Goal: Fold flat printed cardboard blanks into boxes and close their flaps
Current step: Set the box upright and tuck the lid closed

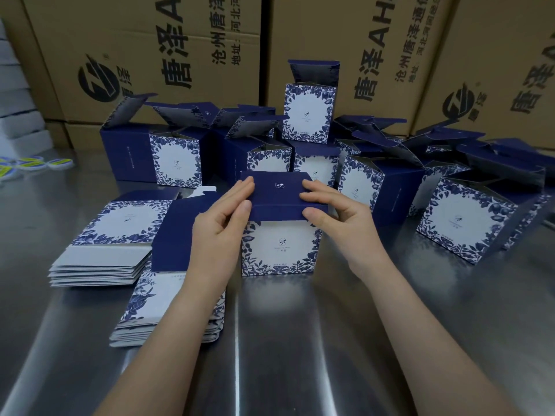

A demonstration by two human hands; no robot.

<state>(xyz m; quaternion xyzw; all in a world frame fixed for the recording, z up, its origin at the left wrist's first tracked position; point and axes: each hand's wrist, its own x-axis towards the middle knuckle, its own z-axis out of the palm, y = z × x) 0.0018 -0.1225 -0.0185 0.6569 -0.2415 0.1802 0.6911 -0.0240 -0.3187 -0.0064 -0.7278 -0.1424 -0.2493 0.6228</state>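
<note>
A blue-and-white floral box (280, 249) stands upright on the steel table (300, 340) in the middle. Its navy top lid (277, 187) lies folded over the opening, and the lid's tuck flap hangs down over the front face. My left hand (220, 223) grips the lid's left edge, thumb on the tuck flap. My right hand (333, 214) grips the lid's right edge the same way. Two stacks of flat printed blanks lie to the left: one stack (111, 235) further left, another (168, 265) partly under my left forearm.
Several folded boxes with open top flaps (177, 159) crowd the table behind and to the right, one (309, 114) standing on top of others. Large brown shipping cartons (144, 55) wall the back. Round printed labels (30, 165) lie at the far left.
</note>
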